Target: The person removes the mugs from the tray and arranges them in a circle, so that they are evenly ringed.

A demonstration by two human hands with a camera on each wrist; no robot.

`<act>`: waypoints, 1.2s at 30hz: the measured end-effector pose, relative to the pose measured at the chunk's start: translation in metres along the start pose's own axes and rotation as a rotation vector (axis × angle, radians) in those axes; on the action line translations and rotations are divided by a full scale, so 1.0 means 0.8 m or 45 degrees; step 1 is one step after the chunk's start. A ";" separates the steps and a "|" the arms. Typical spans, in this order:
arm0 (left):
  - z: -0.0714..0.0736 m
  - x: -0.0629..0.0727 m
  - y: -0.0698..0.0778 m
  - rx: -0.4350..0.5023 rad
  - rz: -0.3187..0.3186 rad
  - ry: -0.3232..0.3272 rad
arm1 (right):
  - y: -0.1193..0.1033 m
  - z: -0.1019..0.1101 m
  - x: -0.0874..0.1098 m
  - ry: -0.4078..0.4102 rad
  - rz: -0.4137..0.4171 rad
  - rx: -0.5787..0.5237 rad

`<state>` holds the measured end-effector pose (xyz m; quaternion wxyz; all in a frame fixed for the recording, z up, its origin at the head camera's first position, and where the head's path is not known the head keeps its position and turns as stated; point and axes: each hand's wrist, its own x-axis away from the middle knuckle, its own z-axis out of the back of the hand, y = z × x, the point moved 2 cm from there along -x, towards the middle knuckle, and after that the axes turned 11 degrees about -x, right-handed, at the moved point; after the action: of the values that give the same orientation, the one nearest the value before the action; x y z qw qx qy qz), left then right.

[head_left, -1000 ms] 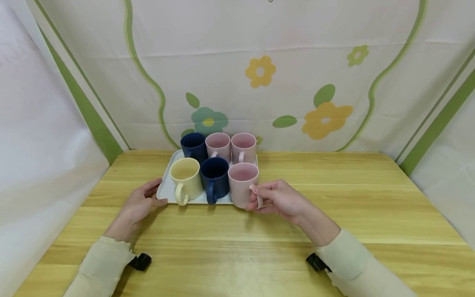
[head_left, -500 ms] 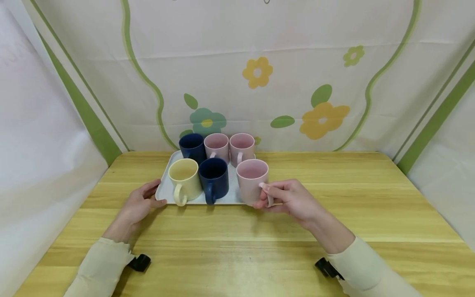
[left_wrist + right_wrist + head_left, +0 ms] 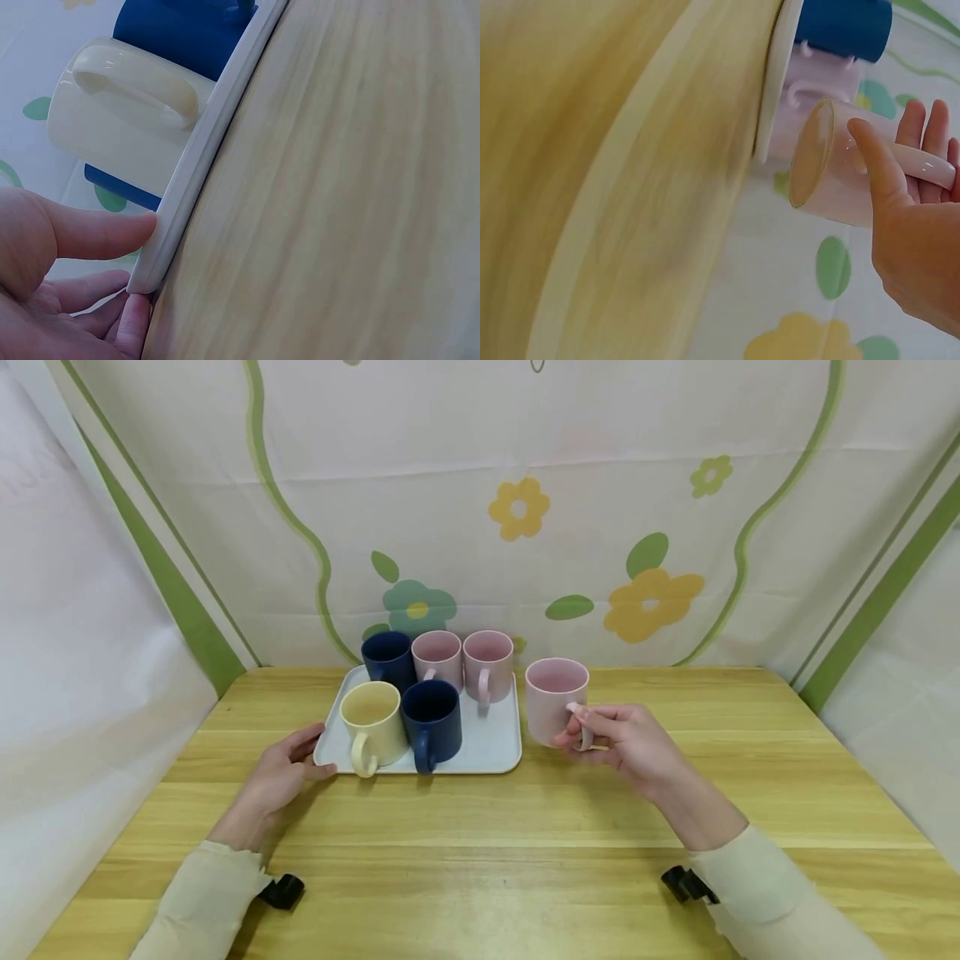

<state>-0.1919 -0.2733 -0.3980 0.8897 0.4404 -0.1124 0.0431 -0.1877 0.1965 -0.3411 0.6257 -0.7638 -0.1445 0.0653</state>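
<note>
- Pink mug [image 3: 551,714] is held aloft beside the tray [image 3: 487,752].
- Handle [image 3: 926,163] is pinched by right grip [image 3: 630,742], tray corner by left grip [image 3: 277,770].
- Stiffness and fragility are expected; handle is best grasped.

We're in a small cloth-walled booth [image 3: 90,693] here: pale fabric [image 3: 405,510], printed with flowers [image 3: 637,602] and green bands [image 3: 187,610], hangs behind the wood-grain desk [image 3: 480,852] and along both sides. Home or studio, I can't tell.
</note>
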 end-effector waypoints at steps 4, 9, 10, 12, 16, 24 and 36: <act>0.001 0.000 -0.001 -0.007 -0.006 -0.005 | -0.001 0.022 -0.006 0.076 -0.028 0.036; 0.000 -0.001 -0.001 -0.008 0.001 -0.007 | 0.000 0.049 -0.016 0.139 -0.062 0.040; 0.000 -0.001 -0.001 -0.008 0.003 -0.007 | 0.000 0.054 -0.018 0.148 -0.064 0.039; 0.000 -0.002 -0.002 -0.010 0.006 -0.006 | 0.001 0.063 -0.021 0.165 -0.067 0.017; -0.001 -0.002 -0.002 -0.009 0.013 -0.006 | 0.000 0.080 -0.027 0.169 -0.059 -0.004; -0.001 -0.001 0.000 -0.004 0.021 0.002 | -0.003 0.103 -0.036 0.150 -0.061 -0.009; 0.000 -0.001 0.000 0.023 0.014 0.008 | -0.016 0.128 -0.045 0.042 -0.144 -0.083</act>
<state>-0.1929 -0.2730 -0.3984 0.8858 0.4475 -0.1116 0.0506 -0.2521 0.2835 -0.3527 0.6055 -0.7753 -0.1791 0.0125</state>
